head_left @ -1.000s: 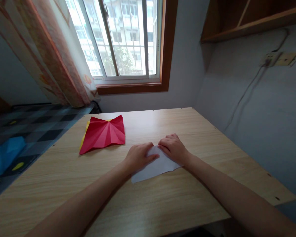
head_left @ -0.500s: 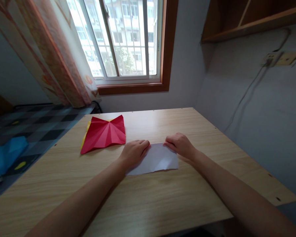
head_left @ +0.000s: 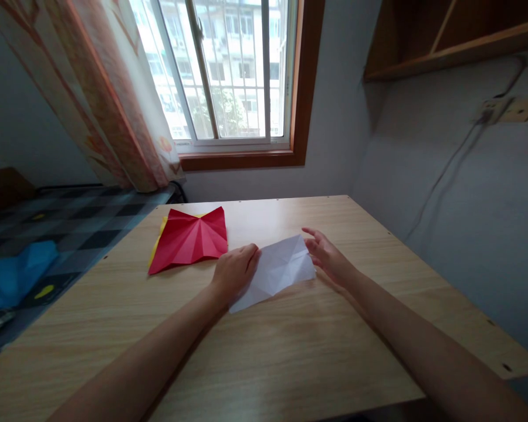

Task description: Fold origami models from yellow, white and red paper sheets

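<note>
A sheet of white paper [head_left: 278,268] with crease lines is held tilted just above the wooden table [head_left: 264,363]. My left hand [head_left: 235,269] grips its left side, thumb on top and fingers closed around the edge. Beside the paper's right edge, my right hand [head_left: 325,252] has its fingers apart and partly bent; whether a fingertip touches the paper I cannot tell. To the left, behind my left hand, lies a creased red paper [head_left: 193,240] with a yellow paper [head_left: 155,243] showing from under it.
Beyond the table's left side, a blue folded paper [head_left: 20,272] rests on a checked bedspread [head_left: 83,205]. A window [head_left: 229,76] with a curtain [head_left: 110,94] is at the back. A shelf [head_left: 457,53] and a socket with a cord [head_left: 440,170] are on the right wall.
My right hand has let go of the white paper's far edge and its fingers have spread. The paper's right side has risen and turned, while my left hand still grips it.
</note>
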The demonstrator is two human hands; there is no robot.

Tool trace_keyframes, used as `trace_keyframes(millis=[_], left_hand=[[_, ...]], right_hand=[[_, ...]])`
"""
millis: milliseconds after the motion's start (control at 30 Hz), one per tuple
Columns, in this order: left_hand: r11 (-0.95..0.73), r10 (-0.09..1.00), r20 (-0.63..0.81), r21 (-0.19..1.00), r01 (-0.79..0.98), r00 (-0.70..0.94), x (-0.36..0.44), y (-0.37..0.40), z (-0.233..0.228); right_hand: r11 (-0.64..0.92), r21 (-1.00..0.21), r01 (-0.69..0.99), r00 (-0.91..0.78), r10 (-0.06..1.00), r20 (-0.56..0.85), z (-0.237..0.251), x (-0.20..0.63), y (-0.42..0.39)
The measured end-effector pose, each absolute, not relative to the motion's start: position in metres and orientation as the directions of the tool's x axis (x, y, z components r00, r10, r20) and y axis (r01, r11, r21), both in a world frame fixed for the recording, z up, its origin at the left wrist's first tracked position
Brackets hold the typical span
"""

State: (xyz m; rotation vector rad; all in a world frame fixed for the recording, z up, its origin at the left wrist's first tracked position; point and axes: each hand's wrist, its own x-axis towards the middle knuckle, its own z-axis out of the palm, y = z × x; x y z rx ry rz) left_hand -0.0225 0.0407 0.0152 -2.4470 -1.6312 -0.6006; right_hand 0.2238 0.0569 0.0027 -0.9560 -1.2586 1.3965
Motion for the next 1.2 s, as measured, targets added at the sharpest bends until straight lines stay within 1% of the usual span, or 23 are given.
trace_keyframes(millis=[100, 200, 267, 333, 500, 567, 633, 767, 867, 933, 1033, 1200], left_hand=[[-0.395, 0.861, 0.388, 0.101, 0.913, 0.329, -0.019, 0.039, 0.014], [-0.368, 0.878, 0.368, 0.111, 0.923, 0.305, -0.019, 0.039, 0.014], [-0.346, 0.891, 0.358, 0.143, 0.927, 0.277, -0.02, 0.04, 0.014], [-0.335, 0.902, 0.349, 0.201, 0.92, 0.253, -0.021, 0.042, 0.014], [-0.354, 0.918, 0.323, 0.407, 0.842, 0.23, -0.021, 0.047, 0.013], [-0.361, 0.921, 0.316, 0.472, 0.804, 0.228, -0.02, 0.048, 0.012], [-0.364, 0.924, 0.303, 0.513, 0.777, 0.233, -0.019, 0.049, 0.012], [-0.346, 0.936, 0.269, 0.6, 0.721, 0.225, -0.02, 0.049, 0.013], [-0.309, 0.95, 0.246, 0.663, 0.682, 0.191, -0.023, 0.05, 0.015], [-0.298, 0.954, 0.239, 0.68, 0.669, 0.182, -0.025, 0.051, 0.015], [-0.305, 0.952, 0.247, 0.701, 0.645, 0.182, -0.027, 0.051, 0.014], [-0.281, 0.958, 0.207, 0.799, 0.531, 0.197, -0.028, 0.052, 0.011]], right_hand=[[-0.05, -0.984, -0.172, -0.346, 0.938, 0.012, 0.003, 0.217, 0.047], [-0.097, -0.981, -0.169, -0.368, 0.93, -0.028, 0.0, 0.217, 0.046], [-0.114, -0.98, -0.16, -0.354, 0.934, -0.051, -0.002, 0.22, 0.049], [-0.113, -0.983, -0.148, -0.339, 0.939, -0.057, -0.002, 0.222, 0.052], [-0.117, -0.976, -0.186, -0.298, 0.953, -0.058, -0.003, 0.222, 0.054], [-0.123, -0.973, -0.194, -0.262, 0.963, -0.07, -0.004, 0.222, 0.055], [-0.108, -0.979, -0.175, -0.208, 0.976, -0.071, -0.006, 0.223, 0.057], [-0.04, -0.992, -0.118, -0.134, 0.991, -0.024, -0.008, 0.225, 0.061], [-0.02, -0.992, -0.122, -0.097, 0.995, -0.008, -0.009, 0.228, 0.064], [-0.017, -0.991, -0.135, -0.068, 0.998, -0.008, -0.01, 0.231, 0.066], [-0.012, -0.99, -0.138, -0.056, 0.998, -0.005, -0.011, 0.235, 0.07], [-0.001, -0.99, -0.141, -0.031, 1.0, 0.003, -0.011, 0.242, 0.075]])
